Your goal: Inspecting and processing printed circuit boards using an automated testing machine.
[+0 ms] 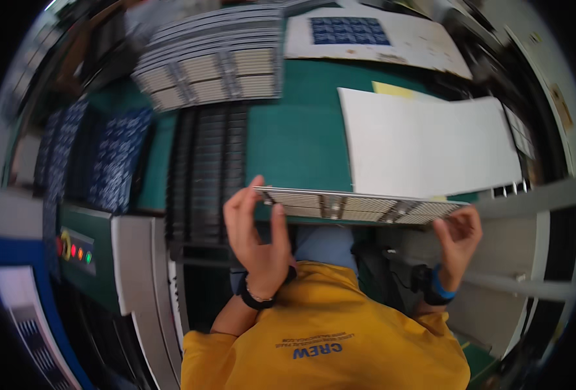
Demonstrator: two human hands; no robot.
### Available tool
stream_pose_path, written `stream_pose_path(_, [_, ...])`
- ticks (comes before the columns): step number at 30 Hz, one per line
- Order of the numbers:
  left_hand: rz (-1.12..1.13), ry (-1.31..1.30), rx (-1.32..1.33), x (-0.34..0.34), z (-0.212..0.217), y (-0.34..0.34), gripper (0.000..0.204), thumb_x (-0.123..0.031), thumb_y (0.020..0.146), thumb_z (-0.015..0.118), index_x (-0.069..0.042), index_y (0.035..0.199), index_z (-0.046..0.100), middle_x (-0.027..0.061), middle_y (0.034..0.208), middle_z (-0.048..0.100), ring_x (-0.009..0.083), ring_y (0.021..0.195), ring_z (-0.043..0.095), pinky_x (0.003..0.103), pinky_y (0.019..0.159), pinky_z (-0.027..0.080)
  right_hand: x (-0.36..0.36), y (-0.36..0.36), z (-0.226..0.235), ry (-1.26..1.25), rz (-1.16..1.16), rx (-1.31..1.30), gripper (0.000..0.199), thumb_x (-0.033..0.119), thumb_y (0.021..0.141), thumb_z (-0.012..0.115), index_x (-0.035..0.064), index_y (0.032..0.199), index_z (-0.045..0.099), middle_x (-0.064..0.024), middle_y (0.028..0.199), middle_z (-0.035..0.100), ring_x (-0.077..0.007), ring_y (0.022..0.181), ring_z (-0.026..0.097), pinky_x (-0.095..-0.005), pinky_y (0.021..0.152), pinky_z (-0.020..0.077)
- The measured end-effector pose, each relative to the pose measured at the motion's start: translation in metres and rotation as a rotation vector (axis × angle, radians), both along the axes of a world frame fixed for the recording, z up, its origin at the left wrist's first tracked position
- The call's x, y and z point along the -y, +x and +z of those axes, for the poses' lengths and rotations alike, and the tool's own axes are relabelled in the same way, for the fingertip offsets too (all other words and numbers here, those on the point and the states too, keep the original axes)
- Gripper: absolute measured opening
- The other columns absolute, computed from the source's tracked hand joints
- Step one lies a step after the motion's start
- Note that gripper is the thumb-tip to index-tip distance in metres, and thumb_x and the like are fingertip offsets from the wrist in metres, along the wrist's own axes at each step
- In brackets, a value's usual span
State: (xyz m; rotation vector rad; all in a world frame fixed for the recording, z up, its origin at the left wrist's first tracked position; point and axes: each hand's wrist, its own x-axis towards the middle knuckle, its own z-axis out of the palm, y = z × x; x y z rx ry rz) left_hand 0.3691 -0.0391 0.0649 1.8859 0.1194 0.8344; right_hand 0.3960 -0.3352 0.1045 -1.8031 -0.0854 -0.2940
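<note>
Between my two hands a long metal frame panel (362,207) with slatted sections is held up, tilted so that mostly its edge shows. My left hand (258,237) grips its left end between thumb and fingers. At the other end, my right hand (458,235) pinches the right corner. The panel is over the near edge of the green work surface (294,146), close to my body. A stack of similar slatted metal panels (213,68) lies at the far left of the surface.
White sheets (424,143) lie to the right, with yellow paper under them. A black slotted rack (206,169) runs along the left. Blue patterned boards (119,153) stand further left, above a lit button panel (80,252). A blue patterned sheet (349,31) rests on a white board behind.
</note>
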Motion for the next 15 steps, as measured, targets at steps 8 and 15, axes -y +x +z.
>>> stream_pose_path(8, [0.342, 0.386, 0.248, -0.065, 0.070, -0.032, 0.049, 0.009, 0.070, 0.067, 0.004, 0.116, 0.053, 0.0180, 0.108, 0.061, 0.0281, 0.098, 0.058, 0.036, 0.089, 0.046, -0.060, 0.054, 0.059, -0.170, 0.296, 0.180, 0.022, -0.007, 0.077, 0.066, -0.0035, 0.096, 0.057, -0.0087, 0.090, 0.062, -0.0169, 0.083, 0.063, -0.0248, 0.072, 0.0525])
stream_pose_path(15, [0.473, 0.439, 0.152, -0.169, 0.117, 0.037, 0.053, 0.002, 0.071, 0.069, -0.005, 0.119, 0.045, 0.0070, 0.085, 0.061, 0.0213, 0.082, 0.061, 0.034, 0.078, 0.048, -0.179, 0.148, 0.049, -0.398, 0.568, 0.277, 0.019, 0.001, 0.075, 0.069, -0.0009, 0.090, 0.057, -0.0075, 0.081, 0.066, -0.0127, 0.079, 0.065, -0.0238, 0.066, 0.0506])
